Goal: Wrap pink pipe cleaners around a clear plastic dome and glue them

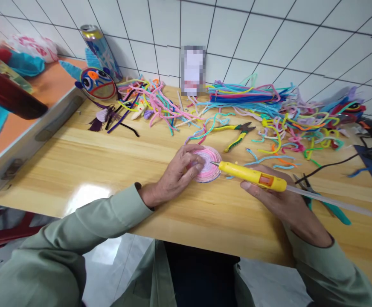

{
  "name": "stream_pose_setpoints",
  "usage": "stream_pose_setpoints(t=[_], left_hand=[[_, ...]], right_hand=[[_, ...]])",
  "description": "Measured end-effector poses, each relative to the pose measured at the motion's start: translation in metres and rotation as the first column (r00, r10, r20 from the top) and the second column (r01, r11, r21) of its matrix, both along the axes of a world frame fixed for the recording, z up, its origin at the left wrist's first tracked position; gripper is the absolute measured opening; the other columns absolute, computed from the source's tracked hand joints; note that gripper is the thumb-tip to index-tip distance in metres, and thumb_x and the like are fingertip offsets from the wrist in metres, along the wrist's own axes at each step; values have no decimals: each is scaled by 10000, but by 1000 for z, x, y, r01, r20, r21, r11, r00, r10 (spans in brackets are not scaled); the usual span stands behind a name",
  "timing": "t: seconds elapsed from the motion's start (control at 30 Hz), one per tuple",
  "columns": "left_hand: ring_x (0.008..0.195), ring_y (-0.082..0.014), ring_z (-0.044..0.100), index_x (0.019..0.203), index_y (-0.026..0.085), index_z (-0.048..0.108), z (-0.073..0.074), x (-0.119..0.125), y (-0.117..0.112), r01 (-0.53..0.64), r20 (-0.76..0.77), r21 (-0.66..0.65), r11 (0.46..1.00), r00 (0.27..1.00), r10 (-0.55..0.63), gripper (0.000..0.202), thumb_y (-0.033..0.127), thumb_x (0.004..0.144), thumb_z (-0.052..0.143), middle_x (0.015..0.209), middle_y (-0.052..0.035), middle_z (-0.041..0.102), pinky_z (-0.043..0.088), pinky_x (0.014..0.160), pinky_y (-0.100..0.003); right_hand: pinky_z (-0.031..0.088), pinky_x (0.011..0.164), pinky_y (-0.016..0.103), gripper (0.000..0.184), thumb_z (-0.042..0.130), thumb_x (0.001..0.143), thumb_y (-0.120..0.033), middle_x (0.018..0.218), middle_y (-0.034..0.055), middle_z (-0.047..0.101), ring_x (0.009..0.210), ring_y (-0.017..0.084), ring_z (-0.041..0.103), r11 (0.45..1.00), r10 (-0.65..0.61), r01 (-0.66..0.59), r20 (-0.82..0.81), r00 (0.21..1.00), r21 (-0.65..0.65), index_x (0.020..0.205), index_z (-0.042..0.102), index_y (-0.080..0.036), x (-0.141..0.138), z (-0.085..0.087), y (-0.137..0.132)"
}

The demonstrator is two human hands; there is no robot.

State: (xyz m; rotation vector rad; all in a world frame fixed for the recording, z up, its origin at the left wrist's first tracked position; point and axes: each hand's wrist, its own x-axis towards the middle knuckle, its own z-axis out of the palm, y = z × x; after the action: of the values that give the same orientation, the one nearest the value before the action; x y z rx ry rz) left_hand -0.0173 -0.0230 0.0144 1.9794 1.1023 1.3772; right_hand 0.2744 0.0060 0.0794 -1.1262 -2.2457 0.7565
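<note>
My left hand [176,175] presses its fingers down on a flat pink coiled pipe-cleaner disc [209,164] lying on the wooden table [109,162]. My right hand [282,200] grips a yellow hot glue gun [253,175], held low and nearly level. Its metal nozzle touches the disc's right side. A clear glue stick [329,201] sticks out of the gun's back toward the right.
Loose pipe cleaners [269,115] in many colours cover the table's far side. Yellow-green pliers [237,133] lie just behind the disc. Teal-handled scissors [333,211] and a black cable [326,166] lie at right. A drinks can [101,51] and a colourful mask [98,83] stand far left.
</note>
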Motion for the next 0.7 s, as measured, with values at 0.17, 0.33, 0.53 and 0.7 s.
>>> stream_pose_setpoints(t=[0.17, 0.33, 0.53, 0.7], left_hand=[[1401, -265, 612, 1240, 246, 623, -4, -1, 3, 9, -48, 70, 997, 999, -6, 149, 290, 1120, 546, 1446, -134, 635, 516, 1186, -532], [1456, -266, 587, 1299, 245, 583, -6, -1, 5, 17, -70, 148, 989, 997, -6, 201, 269, 1100, 596, 1476, -146, 626, 502, 1218, -548], [1412, -275, 606, 1295, 242, 602, -7, 3, 14, 38, -173, 192, 981, 985, -4, 217, 316, 1091, 615, 1421, -151, 632, 515, 1198, -552], [1432, -302, 579, 1285, 232, 597, -3, 7, 25, 79, -257, 198, 977, 966, -26, 239, 381, 1099, 578, 1447, -165, 632, 488, 1211, -587]], right_hand=[[562, 674, 344, 193, 706, 987, -446, 894, -2, 757, 733, 202, 691, 999, -3, 4, 16, 1000, -42, 1097, 718, -287, 2, -5, 1], [575, 685, 339, 156, 724, 982, -394, 1003, 19, 795, 814, 217, 734, 996, -42, 42, -6, 999, -74, 1098, 732, -290, 7, -2, 0], [557, 662, 326, 182, 729, 982, -461, 934, 18, 758, 823, 222, 715, 979, -98, 82, -75, 992, -185, 1050, 738, -292, 12, -2, -2], [586, 653, 338, 252, 691, 998, -534, 933, 31, 761, 811, 237, 726, 969, -149, 128, -84, 985, -211, 1000, 728, -285, 20, 2, -3]])
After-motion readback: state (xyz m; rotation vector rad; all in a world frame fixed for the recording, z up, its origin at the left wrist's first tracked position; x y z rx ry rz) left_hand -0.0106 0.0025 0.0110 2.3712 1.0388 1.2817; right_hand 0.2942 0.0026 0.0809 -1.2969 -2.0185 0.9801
